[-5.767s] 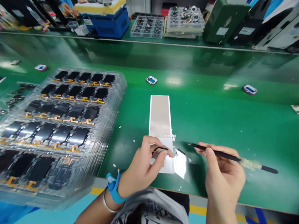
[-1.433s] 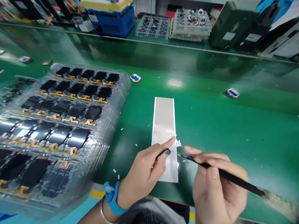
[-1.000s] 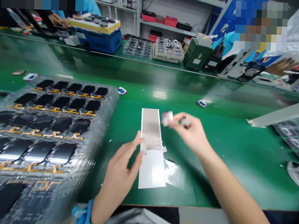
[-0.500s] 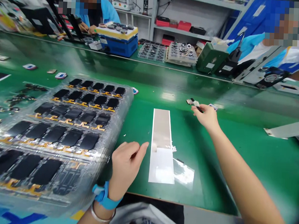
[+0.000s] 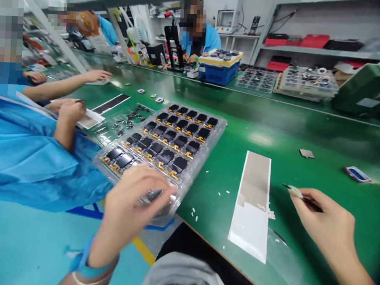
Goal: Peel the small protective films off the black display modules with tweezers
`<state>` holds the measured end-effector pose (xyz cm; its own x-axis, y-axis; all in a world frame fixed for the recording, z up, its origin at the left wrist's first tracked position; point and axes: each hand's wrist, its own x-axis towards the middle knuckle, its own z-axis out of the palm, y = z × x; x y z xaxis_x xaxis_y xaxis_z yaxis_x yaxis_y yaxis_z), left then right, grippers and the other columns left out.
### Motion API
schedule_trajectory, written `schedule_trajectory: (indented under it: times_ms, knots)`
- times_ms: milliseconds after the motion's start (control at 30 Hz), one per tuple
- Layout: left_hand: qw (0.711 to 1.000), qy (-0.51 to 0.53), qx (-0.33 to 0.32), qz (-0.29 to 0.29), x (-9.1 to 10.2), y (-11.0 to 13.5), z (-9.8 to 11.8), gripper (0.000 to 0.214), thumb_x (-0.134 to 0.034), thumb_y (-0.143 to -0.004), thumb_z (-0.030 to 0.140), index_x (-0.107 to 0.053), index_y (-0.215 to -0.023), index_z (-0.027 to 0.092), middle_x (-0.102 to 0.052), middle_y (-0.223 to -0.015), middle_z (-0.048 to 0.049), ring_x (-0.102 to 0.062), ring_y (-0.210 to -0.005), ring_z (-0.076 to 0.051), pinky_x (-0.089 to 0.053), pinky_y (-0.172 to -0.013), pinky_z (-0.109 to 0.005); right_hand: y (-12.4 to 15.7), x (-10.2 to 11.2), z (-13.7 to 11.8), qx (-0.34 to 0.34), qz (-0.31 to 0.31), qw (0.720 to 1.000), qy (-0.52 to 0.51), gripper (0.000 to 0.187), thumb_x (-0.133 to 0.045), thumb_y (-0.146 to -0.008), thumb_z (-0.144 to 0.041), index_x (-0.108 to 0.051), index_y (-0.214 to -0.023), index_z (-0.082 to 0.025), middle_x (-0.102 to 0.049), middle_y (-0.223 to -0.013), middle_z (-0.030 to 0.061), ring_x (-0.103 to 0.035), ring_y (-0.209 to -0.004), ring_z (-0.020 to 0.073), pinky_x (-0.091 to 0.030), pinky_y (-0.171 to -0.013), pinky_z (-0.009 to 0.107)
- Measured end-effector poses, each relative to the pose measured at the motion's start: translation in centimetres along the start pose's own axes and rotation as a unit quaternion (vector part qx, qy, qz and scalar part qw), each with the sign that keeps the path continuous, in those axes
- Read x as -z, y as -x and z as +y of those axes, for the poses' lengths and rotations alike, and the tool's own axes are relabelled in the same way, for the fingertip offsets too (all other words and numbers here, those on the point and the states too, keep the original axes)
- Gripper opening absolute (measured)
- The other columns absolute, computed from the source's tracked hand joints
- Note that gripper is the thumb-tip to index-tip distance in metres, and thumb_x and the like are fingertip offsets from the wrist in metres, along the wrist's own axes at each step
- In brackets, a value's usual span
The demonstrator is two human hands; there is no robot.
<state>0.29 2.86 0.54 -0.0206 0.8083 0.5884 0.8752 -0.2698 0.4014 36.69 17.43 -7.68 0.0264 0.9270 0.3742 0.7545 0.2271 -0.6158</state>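
Plastic tray (image 5: 217,133) of black screens (image 5: 179,164) on the counter (image 5: 335,140), its near corner under the half-curled left hand (image 5: 133,203), grip too blurred to tell; the right hand (image 5: 323,224) pinches tweezers (image 5: 304,199); a slip could tip the tray or scratch a screen.

The desk (image 5: 306,141) is glossy dark green, and on it a clear plastic tray (image 5: 222,127) carries rows of black display panels (image 5: 179,164) with orange-gold flex tails. A strip (image 5: 252,195) runs from silvery grey into white. The tweezers (image 5: 307,201) are black with a pale wrapped section. A bright blue wristband (image 5: 86,266) echoes a co-worker's blue smock (image 5: 28,160), and the floor (image 5: 22,244) is pale turquoise with a yellow line (image 5: 144,249).
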Motion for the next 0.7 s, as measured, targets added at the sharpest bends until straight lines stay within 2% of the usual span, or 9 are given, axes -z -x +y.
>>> schedule_trajectory:
  times_ms: [33, 100, 233, 300, 433, 500, 567, 633, 700]
  knots:
    - [0.999, -0.037, 0.039, 0.005, 0.6, 0.2, -1.4, 0.003, -0.065, -0.09, 0.028, -0.067, -0.089, 0.026, -0.071, -0.082, 0.0, -0.066, -0.076, -0.02, -0.051, -0.086, -0.042, -0.1, 0.1, 0.1, -0.003, 0.002, 1.0, 0.0, 0.012, -0.077, -0.061, -0.039, -0.069, -0.065, -0.031, -0.071, -0.059, 0.0052, -0.069, -0.055, 0.0241, -0.045, -0.048, 0.032]
    - [0.991, -0.093, 0.089, -0.026, 1.3, 0.7, -3.8, 0.017, -0.062, -0.092, 0.037, -0.069, -0.103, 0.025, -0.07, -0.084, -0.0021, -0.065, -0.074, -0.02, -0.052, -0.072, -0.035, -0.1, 0.2, 0.1, -0.014, 0.008, 1.0, 0.006, 0.012, -0.078, -0.06, -0.038, -0.07, -0.066, -0.031, -0.072, -0.062, 0.0055, -0.07, -0.058, 0.0245, -0.047, -0.05, 0.033]
    - [0.97, -0.19, 0.073, -0.133, 1.8, 0.9, -6.3, 0.039, -0.06, -0.088, 0.057, -0.074, -0.094, 0.021, -0.071, -0.084, -0.0078, -0.065, -0.078, -0.026, -0.052, -0.07, -0.037, 0.3, 0.1, -0.2, -0.026, 0.01, 1.0, 0.011, 0.012, -0.079, -0.06, -0.035, -0.07, -0.066, -0.029, -0.073, -0.065, 0.0065, -0.07, -0.059, 0.0239, -0.048, -0.053, 0.033]
    - [0.958, -0.214, 0.063, -0.18, 2.0, 0.3, -6.4, 0.039, -0.061, -0.086, 0.056, -0.075, -0.092, 0.021, -0.074, -0.086, -0.0097, -0.067, -0.079, -0.029, -0.053, -0.069, -0.038, 0.5, -0.2, -0.3, -0.024, -0.006, 1.0, 0.011, 0.013, -0.078, -0.062, -0.037, -0.071, -0.067, -0.027, -0.073, -0.065, 0.0063, -0.07, -0.059, 0.0232, -0.048, -0.053, 0.032]
    - [0.908, -0.29, 0.092, -0.288, 2.8, -1.6, -5.1, 0.027, -0.054, -0.089, 0.035, -0.075, -0.094, 0.019, -0.077, -0.085, -0.0125, -0.072, -0.073, -0.034, -0.054, -0.062, -0.041, 1.0, -0.7, -0.5, 0.011, 0.009, 1.0, 0.018, 0.021, -0.068, -0.072, -0.043, -0.071, -0.07, -0.022, -0.072, -0.065, 0.0056, -0.068, -0.058, 0.0216, -0.047, -0.053, 0.03]
    - [0.896, -0.318, 0.099, -0.295, 3.2, -2.2, -3.9, 0.03, -0.049, -0.089, 0.028, -0.073, -0.104, 0.017, -0.077, -0.08, -0.0124, -0.072, -0.067, -0.035, -0.053, -0.057, -0.042, 1.3, -0.5, -0.8, 0.024, 0.029, 0.999, 0.013, 0.021, -0.065, -0.076, -0.04, -0.071, -0.072, -0.02, -0.072, -0.066, 0.0051, -0.066, -0.058, 0.0198, -0.047, -0.054, 0.029]
    - [0.931, -0.262, 0.072, -0.245, 3.1, -2.4, -2.3, 0.038, -0.048, -0.09, 0.027, -0.063, -0.125, 0.019, -0.077, -0.083, -0.0092, -0.072, -0.066, -0.031, -0.053, -0.058, -0.039, 1.8, -0.1, -1.6, 0.032, 0.034, 0.999, -0.022, 0.018, -0.067, -0.079, -0.036, -0.07, -0.074, -0.019, -0.071, -0.067, 0.0037, -0.064, -0.058, 0.0168, -0.046, -0.054, 0.026]
    - [0.972, -0.118, 0.03, -0.202, 2.1, -2.2, -0.4, 0.05, -0.051, -0.091, 0.024, -0.048, -0.141, 0.026, -0.075, -0.093, -0.0038, -0.073, -0.073, -0.024, -0.056, -0.066, -0.033, 2.5, 0.5, -2.8, 0.041, 0.032, 0.997, -0.064, 0.017, -0.067, -0.082, -0.035, -0.069, -0.075, -0.019, -0.068, -0.065, 0.0014, -0.059, -0.054, 0.0139, -0.043, -0.052, 0.024]
    - [0.976, 0.054, -0.008, -0.21, -0.1, -2.0, 1.8, 0.055, -0.054, -0.091, 0.016, -0.044, -0.143, 0.031, -0.072, -0.099, -0.0011, -0.071, -0.082, -0.017, -0.055, -0.074, -0.026, 3.2, 1.2, -4.3, 0.049, 0.019, 0.995, -0.088, 0.019, -0.064, -0.087, -0.034, -0.068, -0.074, -0.021, -0.066, -0.065, -0.0003, -0.056, -0.054, 0.0124, -0.041, -0.05, 0.024]
